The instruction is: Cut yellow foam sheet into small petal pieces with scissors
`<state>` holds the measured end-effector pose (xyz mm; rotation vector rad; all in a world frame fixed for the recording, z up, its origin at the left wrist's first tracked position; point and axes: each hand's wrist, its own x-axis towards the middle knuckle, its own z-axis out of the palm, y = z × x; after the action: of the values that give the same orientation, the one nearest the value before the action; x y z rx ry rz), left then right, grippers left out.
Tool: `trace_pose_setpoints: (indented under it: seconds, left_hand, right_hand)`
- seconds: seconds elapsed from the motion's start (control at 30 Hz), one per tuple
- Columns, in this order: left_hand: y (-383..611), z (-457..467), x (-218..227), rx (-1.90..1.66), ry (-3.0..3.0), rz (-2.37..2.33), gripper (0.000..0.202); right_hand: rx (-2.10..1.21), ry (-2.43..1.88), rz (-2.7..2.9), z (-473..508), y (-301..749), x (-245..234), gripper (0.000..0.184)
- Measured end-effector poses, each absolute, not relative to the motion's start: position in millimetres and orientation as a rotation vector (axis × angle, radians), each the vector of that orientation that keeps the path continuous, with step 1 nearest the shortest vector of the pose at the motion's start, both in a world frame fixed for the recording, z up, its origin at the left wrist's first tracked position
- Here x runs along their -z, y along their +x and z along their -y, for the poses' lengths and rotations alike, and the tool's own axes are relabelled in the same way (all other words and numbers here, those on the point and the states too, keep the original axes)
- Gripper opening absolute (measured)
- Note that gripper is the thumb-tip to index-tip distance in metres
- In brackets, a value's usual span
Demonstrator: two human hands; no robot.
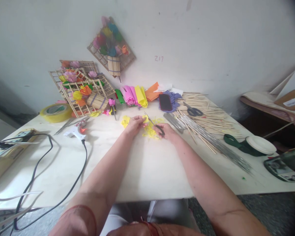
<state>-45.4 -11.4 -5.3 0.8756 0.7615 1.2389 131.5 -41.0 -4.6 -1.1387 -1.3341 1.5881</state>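
My left hand (135, 124) pinches a small piece of yellow paper (145, 118) near the middle of the white table (147, 170). My right hand (165, 131) grips small black-handled scissors (154, 123), with the blades pointing up and left toward that paper. Yellow paper scraps (149, 131) lie on the table between and under both hands, and another yellow bit (125, 121) sits just left of my left hand.
Rolled coloured paper (135, 95), a phone (165, 102), larger scissors (193, 111) and bamboo sticks (211, 123) with metal wires (211, 139) lie at the back and right. Stick-frame flower crafts (83, 90), a tape roll (56, 112), a glue gun (75, 131) with its cable and a power strip (7, 144) are on the left.
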Motion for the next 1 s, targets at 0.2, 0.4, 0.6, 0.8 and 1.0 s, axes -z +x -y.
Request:
trace_pose_setpoints:
  seconds: [0.2,0.4,0.6,0.8,1.0]
  left_hand:
    - [-45.6,10.9,6.3,-1.243,0.874,-0.752,0.021]
    - [-45.9,11.0,5.4,-1.234,0.866,-0.755,0.023]
    - [-45.4,11.2,5.3,-1.241,0.860,-0.757,0.023]
    - [-46.0,9.8,7.5,-1.240,0.860,-0.756,0.023]
    - [-46.5,9.3,7.0,-1.240,0.853,-0.746,0.020]
  right_hand:
    - [-1.588,-1.117,1.353,41.0,131.7,6.1,0.030]
    - [-1.603,-1.136,1.317,42.8,129.6,1.6,0.031]
    - [-1.612,-1.133,1.298,44.1,128.6,-1.8,0.031]
    - [-1.614,-1.118,1.327,42.2,130.1,1.9,0.031]
    - [-1.568,-1.091,1.373,40.8,131.4,7.1,0.030]
